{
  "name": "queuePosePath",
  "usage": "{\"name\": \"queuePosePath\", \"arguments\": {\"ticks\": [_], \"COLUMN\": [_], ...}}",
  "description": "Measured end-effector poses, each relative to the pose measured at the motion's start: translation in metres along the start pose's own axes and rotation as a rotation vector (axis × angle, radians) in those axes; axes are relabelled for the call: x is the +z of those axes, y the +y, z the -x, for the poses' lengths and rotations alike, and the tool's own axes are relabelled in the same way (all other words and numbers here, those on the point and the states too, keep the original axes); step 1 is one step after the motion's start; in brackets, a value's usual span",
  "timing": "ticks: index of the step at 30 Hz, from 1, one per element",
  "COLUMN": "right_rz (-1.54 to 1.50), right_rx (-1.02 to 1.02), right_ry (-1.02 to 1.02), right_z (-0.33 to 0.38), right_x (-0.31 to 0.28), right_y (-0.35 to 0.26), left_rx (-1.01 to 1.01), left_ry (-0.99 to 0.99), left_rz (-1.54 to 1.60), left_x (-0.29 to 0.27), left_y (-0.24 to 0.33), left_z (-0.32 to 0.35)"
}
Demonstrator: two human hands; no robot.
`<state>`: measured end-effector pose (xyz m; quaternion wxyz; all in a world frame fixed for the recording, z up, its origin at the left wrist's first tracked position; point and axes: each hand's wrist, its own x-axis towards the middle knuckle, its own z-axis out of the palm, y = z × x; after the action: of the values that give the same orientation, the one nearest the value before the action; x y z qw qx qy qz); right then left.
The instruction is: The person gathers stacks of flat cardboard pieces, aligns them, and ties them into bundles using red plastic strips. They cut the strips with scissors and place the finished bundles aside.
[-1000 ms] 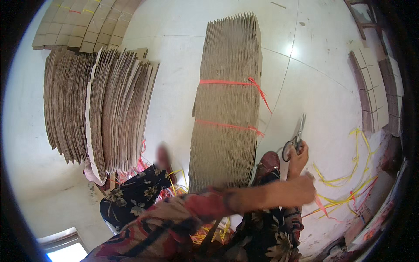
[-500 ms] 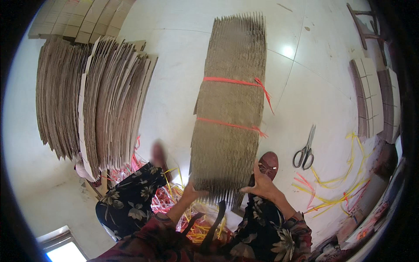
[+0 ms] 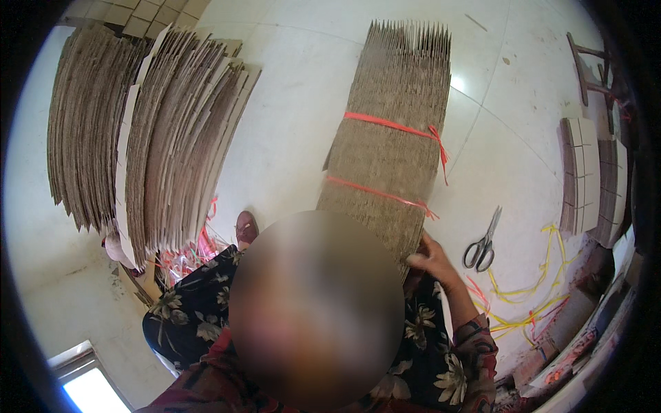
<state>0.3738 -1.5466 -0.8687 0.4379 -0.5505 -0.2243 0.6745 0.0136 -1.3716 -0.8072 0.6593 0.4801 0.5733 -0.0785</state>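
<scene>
In front of me a long bundle of cardboard sheets [image 3: 389,158] stands on edge on the floor, bound by two red straps [image 3: 396,126]. My right hand [image 3: 435,261] grips the bundle's right side near its close end, the thumb toward the end and the fingers along the side. A round blurred patch covers my left hand and the bundle's near left corner. Right of my right hand lies a pair of dark-handled scissors [image 3: 480,249].
A wide stack of loose cardboard sheets [image 3: 175,138] stands at the left, with red strapping scraps [image 3: 196,258] by it. Yellow straps [image 3: 516,299] lie at the right. Beyond are smaller cardboard bundles [image 3: 580,175] and a wooden frame [image 3: 585,51]. My shoe [image 3: 246,226] is on the floor.
The bundle appears shifted right and tilted in view, and the other objects shift too as the view moves. My right hand remains at its side. My left hand is now covered by the blurred patch.
</scene>
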Motion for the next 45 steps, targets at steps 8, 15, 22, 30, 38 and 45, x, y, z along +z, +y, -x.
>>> {"name": "queuePosePath", "arguments": {"ticks": [8,15,22,30,38,45], "right_rz": [-0.271,0.068,0.119,0.124,0.046,0.491], "right_rx": [-0.109,-0.099,-0.034,-0.200,-0.503,-0.126], "right_ry": [0.426,0.102,0.097,0.117,-0.225,-0.312], "right_z": [0.011,0.015,0.019,-0.080,-0.205,-0.118], "right_x": [0.018,0.045,0.049,0.051,0.083,0.075], "right_y": [-0.003,0.023,0.024,-0.048,-0.208,-0.013], "left_rx": [0.148,0.216,0.269,0.376,0.933,1.085], "left_ry": [0.080,-0.203,-0.161,0.179,0.430,0.490], "left_rz": [0.062,0.070,0.139,0.343,0.769,0.166], "left_x": [-0.004,0.062,0.081,0.093,-0.067,-0.097], "left_y": [-0.012,-0.033,-0.107,-0.020,0.227,0.279], "left_z": [-0.018,0.022,0.024,-0.011,-0.115,0.054]}}
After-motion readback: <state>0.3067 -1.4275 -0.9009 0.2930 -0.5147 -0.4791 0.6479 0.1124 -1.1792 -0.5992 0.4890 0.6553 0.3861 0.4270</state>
